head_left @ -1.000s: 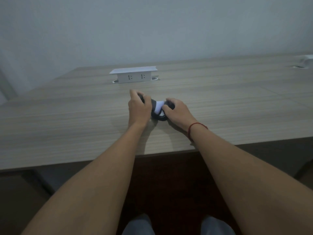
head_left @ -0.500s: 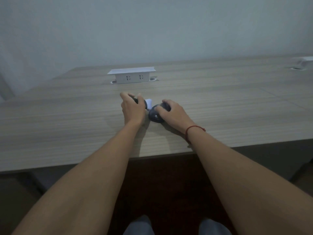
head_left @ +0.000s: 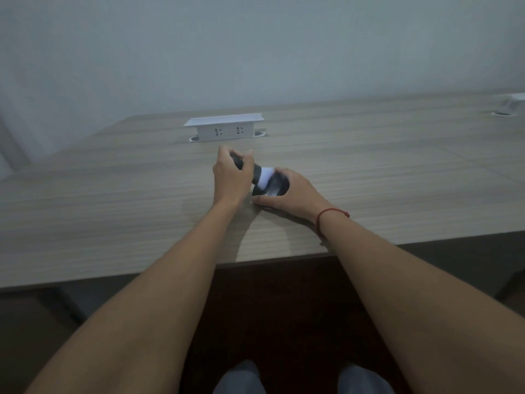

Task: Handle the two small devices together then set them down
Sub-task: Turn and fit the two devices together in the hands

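Two small dark devices meet at the middle of the wooden table (head_left: 113,209). My left hand (head_left: 230,182) is wrapped around the left device (head_left: 238,162), a black cylindrical piece with a white end (head_left: 266,177) that sticks out to the right. My right hand (head_left: 292,194) cups the right device (head_left: 274,187), a dark rounded piece with a glossy face, low over the table. The white end touches or enters the right device; which one I cannot tell. Fingers hide most of both devices.
A white pop-up socket box (head_left: 224,128) stands on the table behind my hands. A second white fitting (head_left: 511,105) sits at the far right edge. The table's front edge runs just below my forearms, with my knees under it.
Half a second ago the two devices were a little apart. Now my hands have brought them back together, the left one lifted and tilted with its white end against the right one.
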Tool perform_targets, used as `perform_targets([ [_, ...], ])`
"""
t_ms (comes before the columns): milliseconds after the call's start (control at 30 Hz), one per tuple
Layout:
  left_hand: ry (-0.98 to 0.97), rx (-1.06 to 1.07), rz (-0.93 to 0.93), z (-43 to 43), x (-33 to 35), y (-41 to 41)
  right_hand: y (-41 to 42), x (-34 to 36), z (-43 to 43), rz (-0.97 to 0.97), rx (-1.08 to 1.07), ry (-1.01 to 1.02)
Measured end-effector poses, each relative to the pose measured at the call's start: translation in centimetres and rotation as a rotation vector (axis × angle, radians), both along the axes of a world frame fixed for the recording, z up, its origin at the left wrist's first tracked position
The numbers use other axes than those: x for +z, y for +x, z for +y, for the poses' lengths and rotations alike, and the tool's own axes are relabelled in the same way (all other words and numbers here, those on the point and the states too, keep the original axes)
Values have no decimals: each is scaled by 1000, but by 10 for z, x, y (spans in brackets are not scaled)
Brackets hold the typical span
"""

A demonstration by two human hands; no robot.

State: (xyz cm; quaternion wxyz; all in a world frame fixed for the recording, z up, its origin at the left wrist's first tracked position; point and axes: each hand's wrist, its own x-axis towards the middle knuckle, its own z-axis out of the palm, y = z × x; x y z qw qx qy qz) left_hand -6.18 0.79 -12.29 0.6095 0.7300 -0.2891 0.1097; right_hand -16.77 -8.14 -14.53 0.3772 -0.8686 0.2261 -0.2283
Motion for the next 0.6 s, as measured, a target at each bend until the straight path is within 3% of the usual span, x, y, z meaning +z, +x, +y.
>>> perform_targets([
  [133,23,113,81,6,-8,5,-2,0,1,5,15,-17],
  [333,-93,4,167,-2,-3,4,-1,4,-1,-7,38,45],
  [433,-58,66,198,-8,-12,5,-4,5,-1,9,52,49],
  [600,-184,135,203,-9,-10,6,-4,5,0,39,-7,16],
])
